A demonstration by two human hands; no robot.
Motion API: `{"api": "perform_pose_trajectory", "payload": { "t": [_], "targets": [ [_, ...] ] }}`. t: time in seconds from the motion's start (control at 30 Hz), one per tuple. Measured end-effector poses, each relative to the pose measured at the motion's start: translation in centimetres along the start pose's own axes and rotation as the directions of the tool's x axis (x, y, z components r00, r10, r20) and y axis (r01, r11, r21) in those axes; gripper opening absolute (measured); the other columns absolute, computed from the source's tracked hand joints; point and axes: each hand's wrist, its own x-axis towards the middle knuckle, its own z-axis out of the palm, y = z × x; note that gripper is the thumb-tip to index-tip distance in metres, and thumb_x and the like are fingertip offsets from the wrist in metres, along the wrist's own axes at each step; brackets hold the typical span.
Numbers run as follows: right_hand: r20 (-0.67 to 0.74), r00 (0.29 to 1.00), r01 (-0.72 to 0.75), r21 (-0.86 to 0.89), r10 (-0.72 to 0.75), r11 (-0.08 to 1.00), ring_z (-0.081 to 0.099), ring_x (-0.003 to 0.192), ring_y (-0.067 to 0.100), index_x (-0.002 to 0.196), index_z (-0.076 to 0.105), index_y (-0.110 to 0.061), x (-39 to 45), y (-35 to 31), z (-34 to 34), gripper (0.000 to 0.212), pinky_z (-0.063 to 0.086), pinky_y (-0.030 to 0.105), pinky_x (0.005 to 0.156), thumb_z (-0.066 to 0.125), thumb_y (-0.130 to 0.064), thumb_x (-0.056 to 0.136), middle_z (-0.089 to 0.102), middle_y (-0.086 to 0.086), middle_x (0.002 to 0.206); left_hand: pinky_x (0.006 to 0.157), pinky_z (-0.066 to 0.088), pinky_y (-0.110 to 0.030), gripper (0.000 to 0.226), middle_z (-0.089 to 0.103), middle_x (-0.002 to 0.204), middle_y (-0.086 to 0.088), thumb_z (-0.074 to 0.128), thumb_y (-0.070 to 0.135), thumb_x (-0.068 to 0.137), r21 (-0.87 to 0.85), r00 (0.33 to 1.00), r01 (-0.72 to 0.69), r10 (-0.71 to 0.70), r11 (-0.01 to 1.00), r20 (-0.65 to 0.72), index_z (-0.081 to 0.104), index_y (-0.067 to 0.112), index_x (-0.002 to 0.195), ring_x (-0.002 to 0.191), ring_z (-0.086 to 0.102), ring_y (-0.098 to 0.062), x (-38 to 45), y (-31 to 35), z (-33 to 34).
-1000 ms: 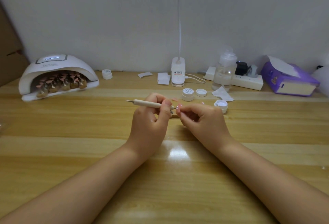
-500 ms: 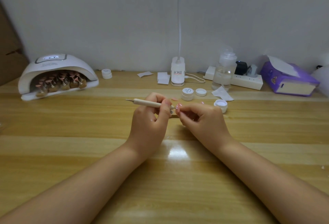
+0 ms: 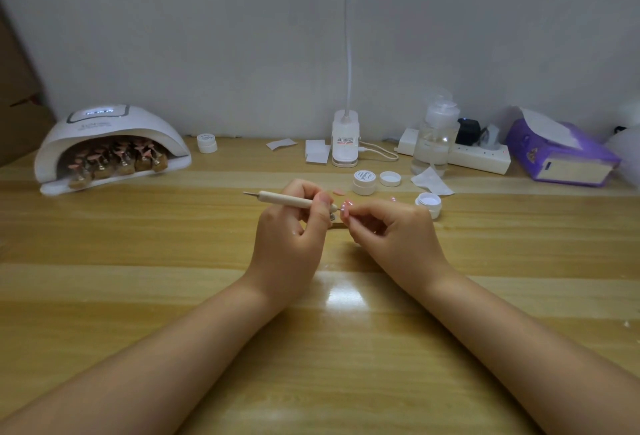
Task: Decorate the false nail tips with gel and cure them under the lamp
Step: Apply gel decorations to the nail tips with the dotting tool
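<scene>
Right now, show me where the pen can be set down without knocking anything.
Bare wood lies between the curing lamp and the left hand, and along the near edge around both forearms. It is crowded ahead of the right hand: gel jars, loose lid, wipe, power strip.
</scene>
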Motion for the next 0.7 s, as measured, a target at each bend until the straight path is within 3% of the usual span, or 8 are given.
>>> {"api": "perform_pose_trajectory", "payload": {
  "t": [0.37,0.7],
  "targets": [
    [0.000,1.000,-0.002,-0.003,0.002,1.000,0.062,0.057,0.011,0.083,0.075,-0.011,0.00,0.02,-0.02,0.006,0.052,0.037,0.061,0.071,-0.008,0.081,0.070,-0.002,0.067,0.058,0.045,-0.035,0.017,0.059,0.060,0.003,0.048,0.025,0.091,-0.001,1.000,-0.006,0.006,1.000,-0.001,0.055,0.018,0.078,0.062,0.058,-0.018,0.05,0.02,0.02],
    [0.002,1.000,0.006,-0.007,-0.006,1.000,0.062,0.057,0.012,0.084,0.075,-0.012,0.02,-0.01,-0.04,0.008,0.052,0.036,0.060,0.071,-0.007,0.080,0.070,-0.003,0.068,0.058,0.045,-0.036,0.017,0.059,0.061,0.000,0.048,0.025,0.091,0.012,1.000,-0.018,0.018,1.000,-0.008,0.055,0.019,0.077,0.061,0.058,-0.018,0.08,0.04,0.07]
  ]
}}
